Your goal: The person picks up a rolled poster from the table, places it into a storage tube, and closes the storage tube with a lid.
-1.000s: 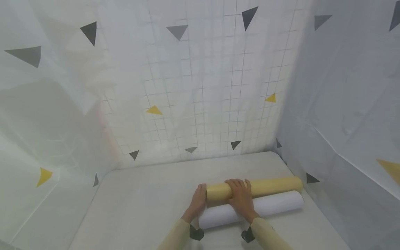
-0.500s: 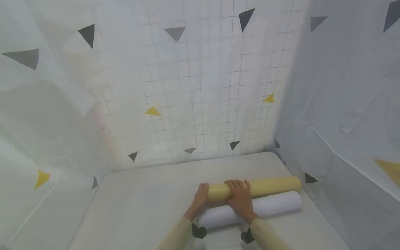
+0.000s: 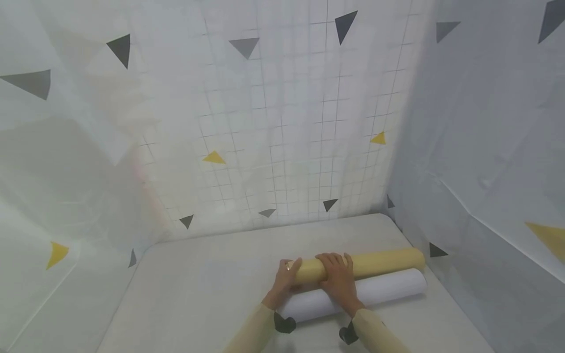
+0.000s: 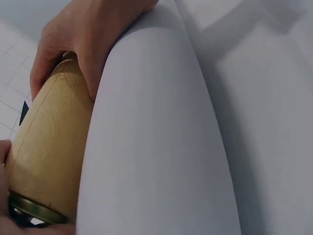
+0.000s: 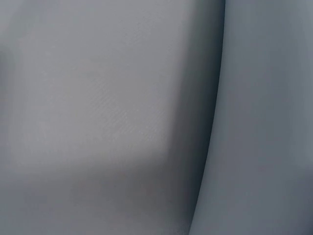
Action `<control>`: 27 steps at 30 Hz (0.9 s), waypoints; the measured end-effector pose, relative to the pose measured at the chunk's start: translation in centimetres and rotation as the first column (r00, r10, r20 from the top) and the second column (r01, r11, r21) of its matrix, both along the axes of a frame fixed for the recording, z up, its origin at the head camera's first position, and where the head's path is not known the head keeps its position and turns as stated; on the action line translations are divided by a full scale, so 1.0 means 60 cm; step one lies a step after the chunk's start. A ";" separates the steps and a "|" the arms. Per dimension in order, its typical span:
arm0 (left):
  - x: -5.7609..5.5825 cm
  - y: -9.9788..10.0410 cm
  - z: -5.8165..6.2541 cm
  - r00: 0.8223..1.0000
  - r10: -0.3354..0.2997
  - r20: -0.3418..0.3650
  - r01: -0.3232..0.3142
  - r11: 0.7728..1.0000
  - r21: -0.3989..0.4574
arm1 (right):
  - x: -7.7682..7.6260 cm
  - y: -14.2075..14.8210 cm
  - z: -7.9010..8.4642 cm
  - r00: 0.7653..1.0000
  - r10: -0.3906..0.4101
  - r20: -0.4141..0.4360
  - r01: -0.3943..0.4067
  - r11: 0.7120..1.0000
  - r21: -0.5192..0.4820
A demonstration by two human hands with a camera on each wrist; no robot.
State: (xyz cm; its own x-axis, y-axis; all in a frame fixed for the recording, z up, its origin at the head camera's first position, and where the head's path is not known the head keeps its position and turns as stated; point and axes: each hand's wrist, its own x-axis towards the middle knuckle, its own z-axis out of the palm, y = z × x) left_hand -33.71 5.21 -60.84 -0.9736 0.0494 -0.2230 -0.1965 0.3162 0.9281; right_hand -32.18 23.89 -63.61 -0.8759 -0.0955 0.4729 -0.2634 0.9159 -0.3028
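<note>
A long yellow-tan cardboard tube [image 3: 384, 261] lies on the white surface, slanting slightly up to the right. Its near-left end has a shiny metallic rim [image 4: 36, 208], seen in the left wrist view. My left hand [image 3: 284, 283] holds that end, thumb on one side and fingers on the other. Farther along, my right hand [image 3: 339, 282] wraps over the tube from above, its wrist crossing a white paper roll [image 3: 390, 287]. The roll lies in front of the tube, nearly parallel. In the right wrist view only the white roll [image 5: 259, 117] and the surface show.
The white tabletop [image 3: 194, 289] extends to the left of the hands. White sheeting with grey and yellow triangles encloses it: a back wall [image 3: 282, 122], a left wall [image 3: 57, 196] and a right wall [image 3: 481, 147]. The tube's far end is close to the right wall.
My left hand has shifted slightly right, and its thumb now lies over the tube's end, with a small bright spot showing there. The right hand, tube and white roll stay in place.
</note>
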 end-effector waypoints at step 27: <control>-0.014 0.005 -0.003 0.997 -0.070 0.022 0.065 0.981 0.184 | 0.000 -0.005 0.001 1.000 -0.016 -0.004 0.016 1.000 -0.018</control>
State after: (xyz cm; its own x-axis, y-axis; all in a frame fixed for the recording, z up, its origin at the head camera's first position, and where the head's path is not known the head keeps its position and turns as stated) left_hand -34.56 5.49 -61.04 -0.9601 0.1576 -0.2311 -0.2071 0.1545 0.9660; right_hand -32.18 23.58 -63.56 -0.8754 -0.0734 0.4777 -0.2502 0.9144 -0.3181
